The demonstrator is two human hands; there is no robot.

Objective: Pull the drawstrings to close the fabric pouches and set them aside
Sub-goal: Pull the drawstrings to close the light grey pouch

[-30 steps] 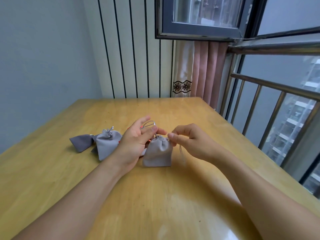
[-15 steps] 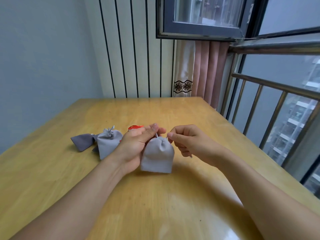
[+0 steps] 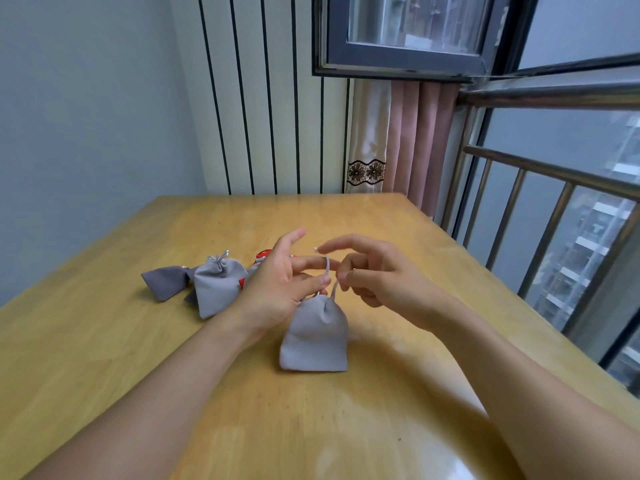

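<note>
Grey pouch (image 3: 314, 336) mid-tabletop, neck cinched. Left hand (image 3: 282, 287) & right hand (image 3: 372, 277) each pinch its drawstring (image 3: 330, 282). Closing step looks done; next: let go, shift it toward the closed pouches (image 3: 194, 284) near left edge

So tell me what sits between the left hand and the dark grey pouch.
In the head view, a light grey cinched pouch lies between the left hand and the dark grey pouch.
</note>
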